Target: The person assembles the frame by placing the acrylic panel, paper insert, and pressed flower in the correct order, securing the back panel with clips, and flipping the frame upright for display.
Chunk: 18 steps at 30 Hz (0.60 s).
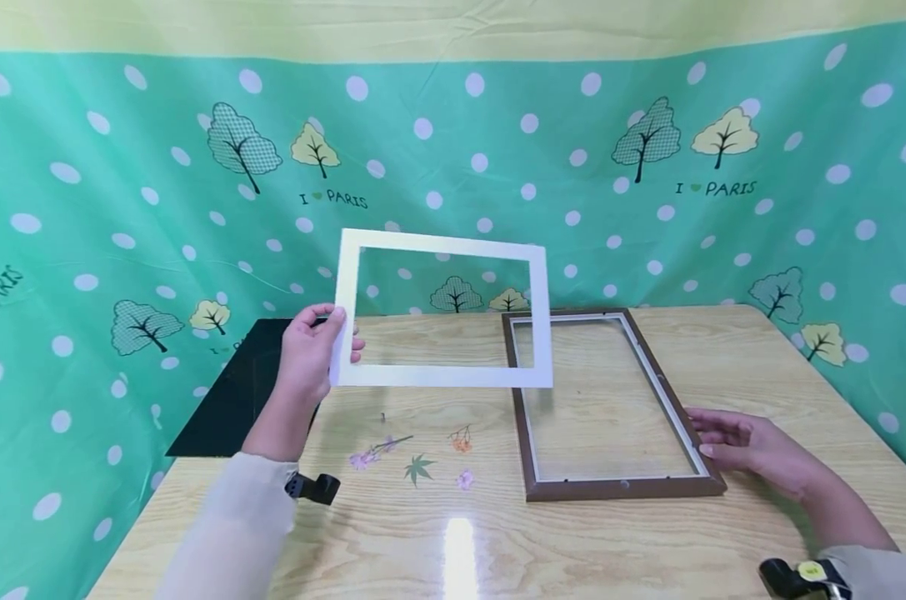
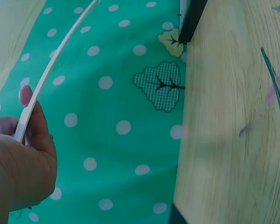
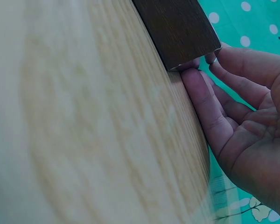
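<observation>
My left hand (image 1: 310, 346) pinches the left side of a white picture mat (image 1: 445, 377), thumb in front and fingers behind, and holds it raised above the table. Seen edge-on in the left wrist view, the mat (image 2: 53, 63) runs between thumb and fingers. A brown picture frame (image 1: 576, 489) lies on the table at the right, its inner pale lip facing up. Against that frame's right side, near the front corner, my right hand (image 1: 756, 450) rests with its fingertips touching. In the right wrist view the thumb (image 3: 203, 100) lies just by the frame's end (image 3: 182, 32).
A black board (image 1: 227, 400) lies at the left, partly behind my left arm. Between it and the frame are a purple flower sprig (image 1: 373, 452), a green leaf (image 1: 418, 469), an orange sprig (image 1: 461, 439) and a small pink flower (image 1: 464, 479). A patterned green curtain (image 1: 453, 150) hangs behind.
</observation>
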{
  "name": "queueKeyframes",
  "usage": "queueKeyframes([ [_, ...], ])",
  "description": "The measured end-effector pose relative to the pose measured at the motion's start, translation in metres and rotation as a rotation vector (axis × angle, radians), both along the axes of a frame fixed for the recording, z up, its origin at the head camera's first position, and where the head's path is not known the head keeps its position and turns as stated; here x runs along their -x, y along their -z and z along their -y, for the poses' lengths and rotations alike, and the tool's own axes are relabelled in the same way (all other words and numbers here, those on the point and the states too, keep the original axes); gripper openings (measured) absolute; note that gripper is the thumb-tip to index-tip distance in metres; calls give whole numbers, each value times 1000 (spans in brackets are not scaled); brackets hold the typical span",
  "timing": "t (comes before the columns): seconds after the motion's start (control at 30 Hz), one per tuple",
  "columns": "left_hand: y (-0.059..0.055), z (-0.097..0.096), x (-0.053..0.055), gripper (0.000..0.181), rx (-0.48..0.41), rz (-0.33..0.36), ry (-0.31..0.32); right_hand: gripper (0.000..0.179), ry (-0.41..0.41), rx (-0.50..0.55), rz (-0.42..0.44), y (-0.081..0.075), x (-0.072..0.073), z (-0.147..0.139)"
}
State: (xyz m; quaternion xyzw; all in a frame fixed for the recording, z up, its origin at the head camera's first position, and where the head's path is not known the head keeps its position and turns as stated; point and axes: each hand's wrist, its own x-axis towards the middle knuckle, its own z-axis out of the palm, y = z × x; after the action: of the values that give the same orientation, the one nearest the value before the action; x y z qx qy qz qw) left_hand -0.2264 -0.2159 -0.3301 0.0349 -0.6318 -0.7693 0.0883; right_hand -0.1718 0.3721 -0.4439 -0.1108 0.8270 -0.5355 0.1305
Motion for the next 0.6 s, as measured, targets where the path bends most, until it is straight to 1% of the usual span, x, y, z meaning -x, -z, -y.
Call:
queueKeyframes([
  [0.07, -1, -7, 1, 21, -29, -16, 54, 62, 11, -9, 5, 0, 0, 0],
  [0.2, -1, -20, 6, 24, -113, -108, 221, 64, 25, -19, 13, 1, 1, 0],
  [0.27, 0, -27, 8, 22, -143, -149, 288, 63, 22, -17, 13, 2, 1, -1],
  [0.3, 0, -30, 10, 20, -147, -166, 310, 63, 20, -18, 11, 2, 1, -1],
  [0.37, 1, -38, 13, 17, -145, -183, 339, 62, 24, -23, 11, 1, 0, -1],
  [0.43, 0, -46, 16, 17, -130, -176, 346, 62, 22, -31, 6, 0, 0, 0],
  [0.5, -2, -53, 20, 19, -105, -148, 344, 63, 21, -45, 0, -1, 0, 1],
  [0.6, -7, -64, 28, 29, -69, -85, 334, 66, 44, -64, 14, -1, 0, 3],
])
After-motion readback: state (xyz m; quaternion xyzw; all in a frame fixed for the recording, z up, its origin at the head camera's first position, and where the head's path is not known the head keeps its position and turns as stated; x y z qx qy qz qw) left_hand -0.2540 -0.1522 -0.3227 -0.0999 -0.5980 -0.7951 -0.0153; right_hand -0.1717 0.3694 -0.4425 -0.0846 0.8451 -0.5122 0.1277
